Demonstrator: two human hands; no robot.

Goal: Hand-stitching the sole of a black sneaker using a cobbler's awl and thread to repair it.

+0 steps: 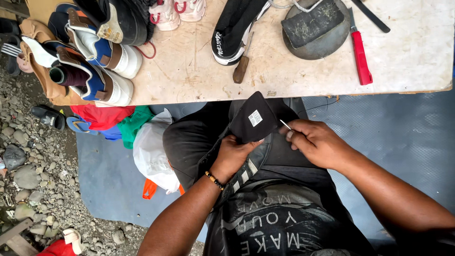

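A black shoe [246, 137] lies in the person's lap just below the tabletop [407, 52] edge, its tongue folded up. The left hand [232, 154] has its grip closed around the shoe's upper, and the right hand [315, 142] pinches a thin needle [285, 124] beside the tongue. On the tabletop above lie a wooden-handled awl [241, 66], a red-handled knife [360, 54] and more shoes [102, 52].

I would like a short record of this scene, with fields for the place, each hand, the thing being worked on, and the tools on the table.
Place: wooden table outdoors, blue mat and gravel below
Left hand: grips a black shoe on the lap, tongue folded up
Right hand: pinches a thin needle beside the shoe
Table tools: red-handled knife, wooden-handled awl, dark stone on a round block
Other: more shoes piled at the table's left
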